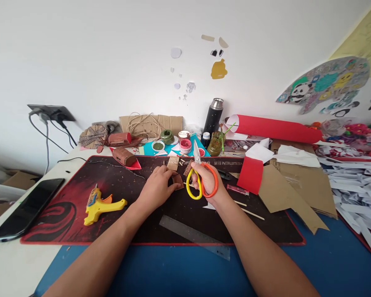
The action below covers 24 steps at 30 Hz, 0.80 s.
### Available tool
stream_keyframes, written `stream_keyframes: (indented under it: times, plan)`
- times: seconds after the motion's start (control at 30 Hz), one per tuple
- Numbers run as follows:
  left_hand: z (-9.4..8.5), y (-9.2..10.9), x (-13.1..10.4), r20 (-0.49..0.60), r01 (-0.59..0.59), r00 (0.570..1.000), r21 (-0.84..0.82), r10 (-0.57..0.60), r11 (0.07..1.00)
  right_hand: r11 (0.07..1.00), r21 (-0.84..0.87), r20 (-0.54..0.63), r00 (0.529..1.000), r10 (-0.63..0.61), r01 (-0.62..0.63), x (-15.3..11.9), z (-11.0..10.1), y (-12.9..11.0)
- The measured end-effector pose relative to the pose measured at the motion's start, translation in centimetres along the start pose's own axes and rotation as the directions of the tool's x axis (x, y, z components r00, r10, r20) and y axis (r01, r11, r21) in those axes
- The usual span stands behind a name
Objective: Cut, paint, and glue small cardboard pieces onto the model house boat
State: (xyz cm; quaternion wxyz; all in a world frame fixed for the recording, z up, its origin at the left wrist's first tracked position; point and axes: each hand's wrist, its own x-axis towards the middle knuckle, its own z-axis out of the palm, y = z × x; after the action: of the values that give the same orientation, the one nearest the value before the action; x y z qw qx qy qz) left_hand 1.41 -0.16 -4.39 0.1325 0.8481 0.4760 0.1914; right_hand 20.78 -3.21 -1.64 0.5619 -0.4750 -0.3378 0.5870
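Note:
My right hand (207,181) is closed on a pair of scissors (197,152) with one yellow and one orange handle, the blades pointing away from me. Left of it, my left hand (157,184) rests low over the black mat (139,229), its thumb and fingers around a small brown piece (177,182). Another brown piece (188,168) lies beside the scissors, partly hidden by my right hand. A small tan cardboard piece (173,162) sits just beyond my left fingers.
A yellow glue gun (103,206) and phone (27,210) lie left. A clear ruler (194,236) crosses the mat's front. Paint jars (185,145), a black flask (213,117) and a red roll (275,128) stand or lie behind; cardboard (284,194) and paper strips (358,206) lie right.

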Motion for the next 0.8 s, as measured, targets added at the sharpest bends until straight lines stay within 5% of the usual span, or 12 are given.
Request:
stream_keyframes:
  times: [0.2,0.33,0.57,0.8]
  plan:
    - [-0.4,0.4,0.1,-0.010,0.102,0.994,-0.189,-0.106,0.977,0.996,-0.093,0.051,0.999,-0.004,0.009,-0.4,0.0,-0.2]
    - [-0.9,0.4,0.2,0.090,0.236,0.971,-0.490,-0.221,0.839,0.982,-0.188,0.153,0.988,0.017,0.012,-0.7,0.1,-0.4]
    - [-2.2,0.1,0.5,0.174,0.223,0.975,-0.794,-0.141,0.566,0.932,-0.359,0.244,0.969,0.036,0.056,-1.4,0.4,-0.4]
    - [-2.9,0.9,0.3,0.160,0.204,0.978,-0.862,-0.132,0.463,0.896,-0.438,0.195,0.981,0.013,0.075,-1.4,0.4,-0.5]
